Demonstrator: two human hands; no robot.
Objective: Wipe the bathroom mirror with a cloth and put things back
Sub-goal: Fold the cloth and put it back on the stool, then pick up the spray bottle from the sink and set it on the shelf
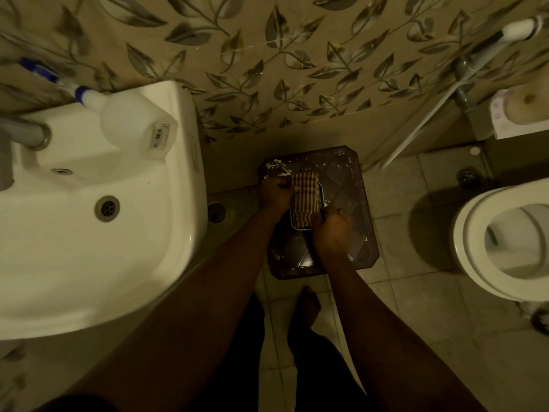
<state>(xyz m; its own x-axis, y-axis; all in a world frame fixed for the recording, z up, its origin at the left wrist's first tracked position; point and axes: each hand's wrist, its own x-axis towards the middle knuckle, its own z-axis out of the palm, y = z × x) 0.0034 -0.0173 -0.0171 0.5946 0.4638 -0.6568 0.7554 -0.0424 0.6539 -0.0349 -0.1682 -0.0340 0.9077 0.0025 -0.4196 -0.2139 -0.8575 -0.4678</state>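
Left grip (276,191) and right grip (332,233) both curl tight on one folded, striped cloth (306,200). It sits on one dark square stool (347,179), maybe in a blue-rimmed tray (297,228); the light is dim. One white sink (148,263) with one spray bottle (133,123) is left, one toilet (469,248) right.

Striped woven cloth (306,200) lies on a dark, paint-flecked plastic stool (341,173) beside a glossy white ceramic basin (89,248).
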